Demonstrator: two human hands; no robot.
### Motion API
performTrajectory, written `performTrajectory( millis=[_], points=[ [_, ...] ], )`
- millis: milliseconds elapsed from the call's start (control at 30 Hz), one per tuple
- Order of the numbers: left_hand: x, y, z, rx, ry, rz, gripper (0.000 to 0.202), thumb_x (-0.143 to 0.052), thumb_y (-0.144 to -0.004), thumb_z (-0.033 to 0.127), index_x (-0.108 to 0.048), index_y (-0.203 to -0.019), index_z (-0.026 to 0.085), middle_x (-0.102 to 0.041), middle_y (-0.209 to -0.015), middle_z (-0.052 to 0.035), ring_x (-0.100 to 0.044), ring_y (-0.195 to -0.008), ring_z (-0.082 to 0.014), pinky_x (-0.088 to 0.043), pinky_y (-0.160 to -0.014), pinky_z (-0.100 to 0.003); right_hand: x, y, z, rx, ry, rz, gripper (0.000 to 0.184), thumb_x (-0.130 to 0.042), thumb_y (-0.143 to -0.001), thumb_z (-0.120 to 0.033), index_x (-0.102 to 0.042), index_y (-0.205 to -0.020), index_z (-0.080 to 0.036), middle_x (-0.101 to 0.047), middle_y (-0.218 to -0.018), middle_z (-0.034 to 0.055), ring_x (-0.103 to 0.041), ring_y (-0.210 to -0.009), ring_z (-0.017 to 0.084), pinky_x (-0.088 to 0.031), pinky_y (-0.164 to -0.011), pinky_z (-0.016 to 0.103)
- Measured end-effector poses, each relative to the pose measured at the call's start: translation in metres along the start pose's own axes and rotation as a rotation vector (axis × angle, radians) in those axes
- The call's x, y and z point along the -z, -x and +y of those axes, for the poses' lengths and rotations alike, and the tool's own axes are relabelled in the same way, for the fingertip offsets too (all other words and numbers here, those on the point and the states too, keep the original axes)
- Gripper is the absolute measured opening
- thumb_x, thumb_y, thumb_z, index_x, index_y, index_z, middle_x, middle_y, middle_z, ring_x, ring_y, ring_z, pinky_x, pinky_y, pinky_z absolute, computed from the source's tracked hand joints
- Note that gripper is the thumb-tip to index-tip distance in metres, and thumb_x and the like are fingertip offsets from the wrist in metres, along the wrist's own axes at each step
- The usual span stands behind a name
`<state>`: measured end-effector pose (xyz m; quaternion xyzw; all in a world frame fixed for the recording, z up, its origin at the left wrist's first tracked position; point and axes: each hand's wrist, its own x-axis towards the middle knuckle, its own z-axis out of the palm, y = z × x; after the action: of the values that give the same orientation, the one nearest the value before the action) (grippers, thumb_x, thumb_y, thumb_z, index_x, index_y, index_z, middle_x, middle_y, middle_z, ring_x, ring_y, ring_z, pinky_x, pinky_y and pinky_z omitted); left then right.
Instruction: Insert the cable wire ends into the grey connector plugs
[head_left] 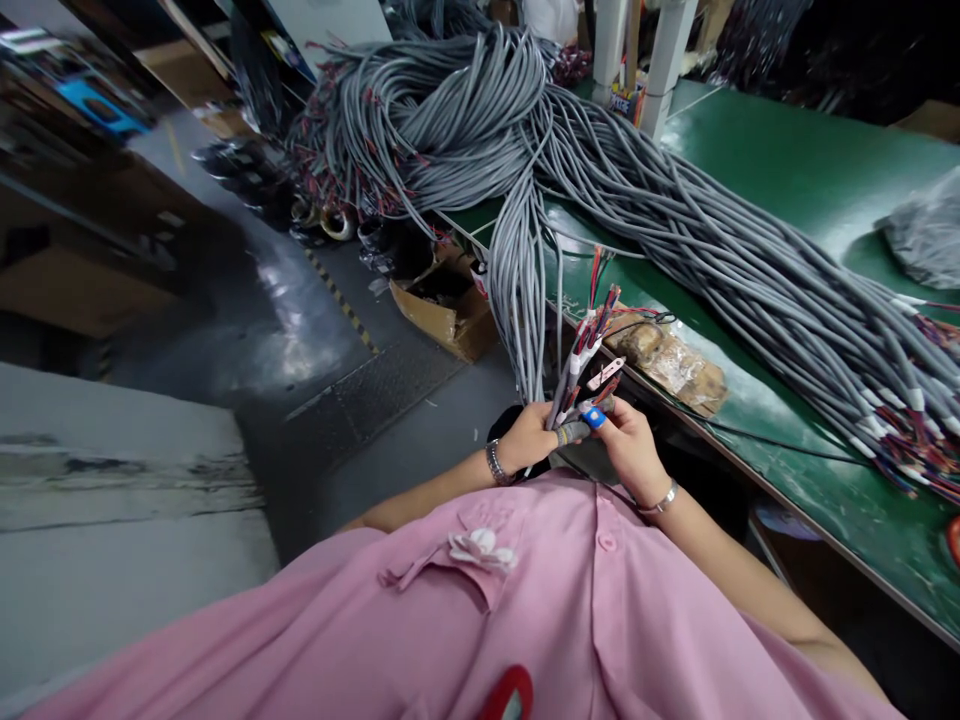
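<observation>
Cable ends (581, 350) with red, blue and white cores stand up between the two hands, just beyond the edge of the green table (787, 170) and in front of the pink shirt (525, 620). The left hand (529, 438) is closed around the grey sheaths from below and holds them together as a small bunch. The right hand (630, 445) pinches the same bunch from the other side. Its fingertip with blue tape (592, 417) presses on the sheaths. A small pale piece (606, 373) shows just above; what it is, I cannot tell. The bunch belongs to the grey cable bundle (525, 250) that hangs from the table down to the hands.

To handle these ends well, I think the left hand should grip firmly but low, so that the coloured cores are free and easy to see. It is better for the right hand to take one end at a time, with the covered fingertip. The weight of the hanging bundle may pull on the ends, so some slack near the hands helps. The brown packet (667, 360) lies near, and the cores should not catch on it.
</observation>
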<state>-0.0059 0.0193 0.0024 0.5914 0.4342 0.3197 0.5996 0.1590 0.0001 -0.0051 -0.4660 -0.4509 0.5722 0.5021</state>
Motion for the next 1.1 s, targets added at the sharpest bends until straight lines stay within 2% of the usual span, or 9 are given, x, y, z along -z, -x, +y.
performTrajectory(
  millis=[100, 167, 333, 600, 900, 1100],
  points=[
    [-0.002, 0.0, 0.003, -0.008, -0.012, 0.014, 0.033, -0.078, -0.066, 0.042, -0.069, -0.074, 0.012, -0.061, -0.066, -0.0001, -0.05, -0.06, -0.01, -0.042, -0.058, -0.022, 0.003, 0.0, 0.0, 0.022, 0.07, 0.047, 0.026, -0.066, -0.08, -0.044, -0.068, -0.089, -0.02, -0.067, -0.082, 0.0026, -0.056, -0.066, 0.014, -0.046, -0.061, 0.027],
    [-0.003, -0.001, 0.003, -0.01, -0.015, 0.047, 0.033, -0.079, -0.066, 0.042, -0.07, -0.074, 0.012, -0.062, -0.066, -0.0003, -0.051, -0.06, -0.0102, -0.042, -0.058, -0.022, 0.004, 0.0, 0.0, 0.024, 0.092, 0.045, 0.026, -0.065, -0.081, -0.044, -0.068, -0.088, -0.02, -0.065, -0.077, 0.0016, -0.053, -0.063, 0.014, -0.044, -0.06, 0.026],
    [-0.003, -0.001, 0.003, 0.017, 0.058, 0.163, 0.033, -0.074, -0.072, 0.044, -0.072, -0.07, 0.012, -0.066, -0.063, -0.0047, -0.058, -0.061, -0.0131, -0.046, -0.061, -0.024, 0.003, -0.001, 0.0, -0.006, 0.05, 0.073, 0.025, -0.065, -0.081, -0.044, -0.064, -0.082, -0.02, -0.056, -0.065, -0.0019, -0.046, -0.057, 0.011, -0.039, -0.056, 0.025],
    [-0.004, 0.0, 0.004, -0.013, 0.114, 0.272, 0.031, -0.073, -0.074, 0.043, -0.072, -0.068, 0.013, -0.069, -0.065, -0.0065, -0.063, -0.061, -0.0145, -0.049, -0.063, -0.025, 0.004, -0.002, 0.006, -0.033, -0.002, 0.121, 0.028, -0.07, -0.076, -0.047, -0.065, -0.08, -0.019, -0.057, -0.067, -0.002, -0.044, -0.056, 0.011, -0.038, -0.054, 0.025],
    [-0.006, -0.003, 0.002, -0.047, 0.173, 0.309, 0.03, -0.074, -0.073, 0.043, -0.071, -0.064, 0.014, -0.066, -0.06, -0.0045, -0.059, -0.058, -0.0135, -0.047, -0.063, -0.026, 0.005, 0.001, -0.005, -0.091, -0.044, 0.126, 0.026, -0.07, -0.074, -0.044, -0.062, -0.074, -0.019, -0.052, -0.061, -0.0034, -0.042, -0.054, 0.01, -0.036, -0.053, 0.024],
    [-0.007, 0.0, 0.006, -0.056, 0.105, 0.263, 0.031, -0.072, -0.075, 0.042, -0.07, -0.061, 0.014, -0.065, -0.059, -0.0044, -0.057, -0.057, -0.0128, -0.045, -0.062, -0.025, 0.002, 0.001, -0.008, -0.084, -0.096, 0.039, 0.03, -0.071, -0.073, -0.045, -0.064, -0.087, -0.019, -0.06, -0.074, -0.0008, -0.046, -0.06, 0.011, -0.038, -0.056, 0.024]
  ],
)
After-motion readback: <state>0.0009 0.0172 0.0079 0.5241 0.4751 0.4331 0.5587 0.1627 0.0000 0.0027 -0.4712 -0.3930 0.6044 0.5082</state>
